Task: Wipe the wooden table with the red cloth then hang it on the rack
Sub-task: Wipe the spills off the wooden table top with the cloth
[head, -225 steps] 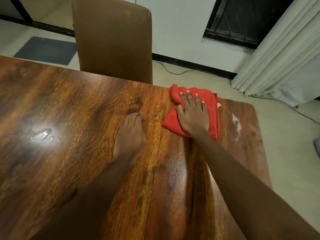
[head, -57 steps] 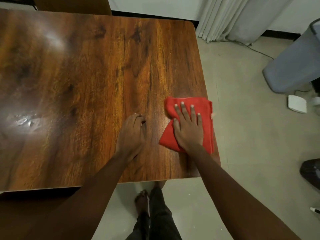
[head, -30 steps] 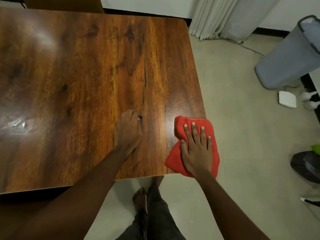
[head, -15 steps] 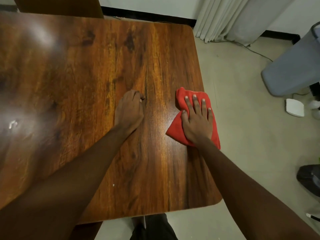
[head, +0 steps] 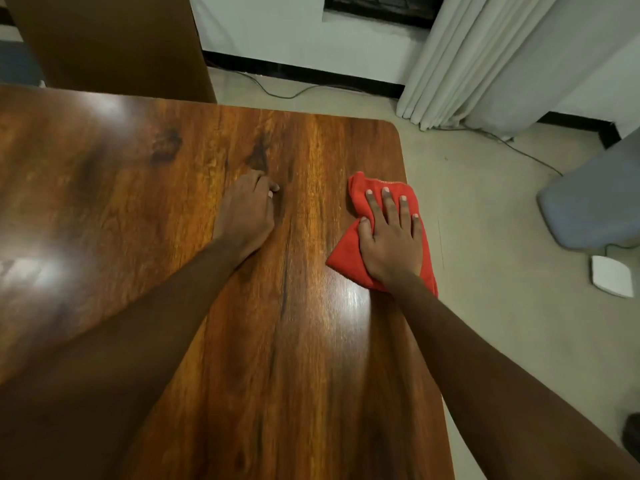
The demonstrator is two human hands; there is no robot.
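Note:
The wooden table (head: 138, 174) fills the left and middle of the head view, glossy with light reflections. A folded red cloth (head: 346, 256) lies at the table's right edge, a little of it hanging over the side. My right hand (head: 391, 244) presses flat on the cloth, fingers spread and pointing away from me. My left hand (head: 246, 216) rests on the bare wood to the left of the cloth, fingers curled under, holding nothing. No rack is in view.
A brown chair back (head: 114, 43) stands behind the table's far edge. White curtains (head: 485, 57) hang at the back right, with a cable (head: 294, 93) along the floor. A grey bin (head: 595, 209) and a white box (head: 611, 280) sit on the floor to the right.
My right hand has slid the cloth from the table's near right corner forward along the right edge. My left hand has also shifted forward on the wood, and the view has tilted up.

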